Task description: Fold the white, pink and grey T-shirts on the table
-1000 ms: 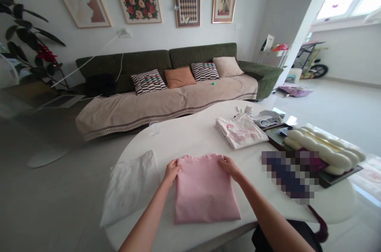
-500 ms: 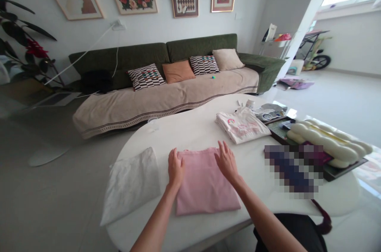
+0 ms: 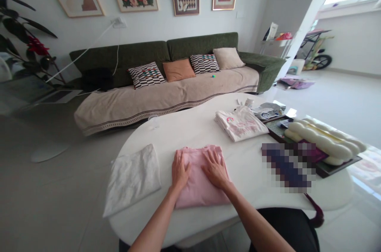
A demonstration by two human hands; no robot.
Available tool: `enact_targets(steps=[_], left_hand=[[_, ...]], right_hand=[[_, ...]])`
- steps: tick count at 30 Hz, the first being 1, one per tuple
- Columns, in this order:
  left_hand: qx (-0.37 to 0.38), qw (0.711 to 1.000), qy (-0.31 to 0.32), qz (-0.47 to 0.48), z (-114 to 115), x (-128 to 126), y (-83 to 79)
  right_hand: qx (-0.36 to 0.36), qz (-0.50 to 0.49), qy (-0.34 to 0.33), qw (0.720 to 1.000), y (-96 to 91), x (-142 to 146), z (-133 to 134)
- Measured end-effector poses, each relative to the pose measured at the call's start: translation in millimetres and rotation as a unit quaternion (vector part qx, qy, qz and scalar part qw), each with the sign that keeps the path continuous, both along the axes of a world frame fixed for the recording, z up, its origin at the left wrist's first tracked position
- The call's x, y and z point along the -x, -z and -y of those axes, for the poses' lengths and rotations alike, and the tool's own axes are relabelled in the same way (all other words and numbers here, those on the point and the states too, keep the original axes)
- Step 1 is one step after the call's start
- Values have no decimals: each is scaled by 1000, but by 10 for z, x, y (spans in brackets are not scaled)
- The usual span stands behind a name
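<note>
Smoothing here likely needs light, even, outward pressure: I note left hand point(image 3: 180, 172) and right hand point(image 3: 215, 169) flat atop the folded pink cloth point(image 3: 197, 188), fingers extended, grasping nothing, near the white table's point(image 3: 184, 133) person-side edge.

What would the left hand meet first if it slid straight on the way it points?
The left hand, lying on the folded pink cloth, would cross its far edge and the white table; the first thing beyond looks to be the beige throw on the sofa, though depth is unclear.

Cloth point(image 3: 196, 188) on table point(image 3: 184, 129), sofa point(image 3: 199, 43) behind
</note>
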State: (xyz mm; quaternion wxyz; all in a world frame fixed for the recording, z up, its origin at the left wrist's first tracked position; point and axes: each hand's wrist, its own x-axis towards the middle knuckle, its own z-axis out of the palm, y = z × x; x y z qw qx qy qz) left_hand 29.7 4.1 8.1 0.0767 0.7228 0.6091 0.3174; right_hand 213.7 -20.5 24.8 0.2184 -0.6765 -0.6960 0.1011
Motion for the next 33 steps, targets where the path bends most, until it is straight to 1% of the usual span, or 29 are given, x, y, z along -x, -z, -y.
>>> enact_targets(steps=[2,4,5,7,9,11,14,16,19,21,23,25,26,27,29,30,31,32,33], left_hand=[[36,995,-53,77,-100,40,-63],[87,984,-93,127,-226,87,-151],[110,979,-102,140,-290,111,-197],[138,972,-108,154,-396,156,-275],[147,969,-101,169,-450,197,-321],[145,967,-86,189,-447,237,-331],[135,964,-77,217,-389,295,-299],[135,962,-84,224,-370,320,-267],[144,963,-93,209,-419,327,-241],[151,965,-102,191,-476,314,-252],[155,965,-116,178,-511,288,-285],[124,971,-130,155,-496,242,-319],[89,979,-125,132,-467,209,-329],[47,989,-102,99,-427,170,-329],[-21,1000,-17,15,-326,82,-295],[-35,998,34,-27,-273,39,-262],[-32,995,74,-62,-224,0,-222],[-24,991,97,-91,-182,-33,-180],[-14,988,104,-114,-152,-59,-140]], right_hand=[[-14,-62,75,995,-42,-93,-105],[-16,-94,150,984,-88,-213,-242],[-12,-103,172,980,-111,-273,-311],[-2,-129,192,973,-157,-372,-427],[-1,-156,181,971,-203,-432,-500],[-7,-182,150,972,-238,-459,-537],[-9,-214,98,972,-249,-471,-583],[-6,-219,80,972,-222,-472,-631],[-6,-198,78,977,-171,-454,-698],[-14,-169,85,982,-164,-419,-701],[-30,-136,90,986,-187,-355,-653],[-50,-107,82,990,-216,-262,-562],[-57,-91,67,992,-220,-209,-507],[-56,-66,41,995,-213,-156,-450],[-29,5,-23,999,-162,-69,-344],[-7,42,-52,998,-122,-40,-300],[15,75,-74,994,-79,-22,-265],[32,98,-86,991,-38,-15,-241],[40,108,-88,989,-3,-15,-228]])
